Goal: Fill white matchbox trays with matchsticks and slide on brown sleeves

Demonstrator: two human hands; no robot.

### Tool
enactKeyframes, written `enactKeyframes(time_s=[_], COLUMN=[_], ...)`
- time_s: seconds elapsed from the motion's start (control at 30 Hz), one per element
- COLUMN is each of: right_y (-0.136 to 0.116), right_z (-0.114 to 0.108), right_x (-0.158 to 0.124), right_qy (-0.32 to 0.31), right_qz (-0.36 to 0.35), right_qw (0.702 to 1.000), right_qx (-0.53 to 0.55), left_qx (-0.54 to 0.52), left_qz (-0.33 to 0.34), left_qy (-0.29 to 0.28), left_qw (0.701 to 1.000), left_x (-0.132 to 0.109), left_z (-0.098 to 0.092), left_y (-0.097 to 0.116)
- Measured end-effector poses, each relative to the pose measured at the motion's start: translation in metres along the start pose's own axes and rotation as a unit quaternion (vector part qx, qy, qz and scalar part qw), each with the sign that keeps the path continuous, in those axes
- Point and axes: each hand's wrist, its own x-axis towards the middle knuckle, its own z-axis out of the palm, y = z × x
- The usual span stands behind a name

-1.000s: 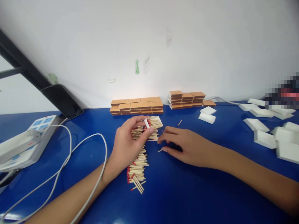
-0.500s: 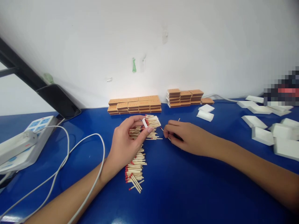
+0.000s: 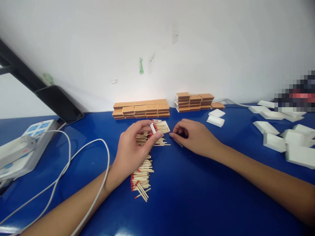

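My left hand (image 3: pixel 134 149) is closed around a white matchbox tray (image 3: pixel 161 127) filled with red-tipped matches, held just above a long pile of loose matches (image 3: pixel 142 172) on the blue table (image 3: pixel 197 196). My right hand (image 3: pixel 193 136) rests on the table right beside the tray, fingers curled and pinching a single matchstick (image 3: pixel 177 143) whose tip points toward the tray.
Two stacks of orange matchbox sleeves (image 3: pixel 141 109) (image 3: pixel 194 101) line the white wall. White empty trays (image 3: pixel 216 118) (image 3: pixel 283 141) lie scattered at the right. At the left lie a power strip (image 3: pixel 22 147), white cables (image 3: pixel 81 164) and a dark phone (image 3: pixel 59 103).
My right hand has moved up and left from the table's middle to the tray, picking up a stray match on the way. The left hand keeps hold of the tray.
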Motion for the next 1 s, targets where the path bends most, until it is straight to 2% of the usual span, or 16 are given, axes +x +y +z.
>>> enactKeyframes(time_s=[0.1,0.3,0.5,0.87,0.93,1.0], right_y=[0.003,0.002,-0.009,-0.006,-0.005,-0.007], right_z=[-0.004,-0.016,-0.017,-0.02,-0.025,-0.03], right_x=[0.003,-0.003,-0.012,-0.014,-0.012,-0.011], right_qy=[-0.011,-0.08,-0.113,-0.119,-0.101,-0.045], right_qz=[-0.01,0.061,0.077,0.049,0.043,0.023], right_qw=[1.0,0.994,0.99,0.99,0.993,0.999], right_qx=[-0.014,-0.037,-0.035,-0.056,-0.038,-0.01], left_qx=[0.001,-0.008,-0.009,-0.002,0.0,-0.004], left_qz=[0.004,0.016,0.011,0.007,0.007,0.009], left_qy=[0.001,0.013,0.009,0.002,0.005,0.005], left_qw=[1.0,1.0,1.0,1.0,1.0,1.0], left_x=[0.0,-0.001,-0.001,-0.001,0.0,0.0], left_z=[0.0,0.0,-0.001,0.001,0.0,0.0], left_y=[0.0,-0.001,-0.001,0.0,0.0,0.0])
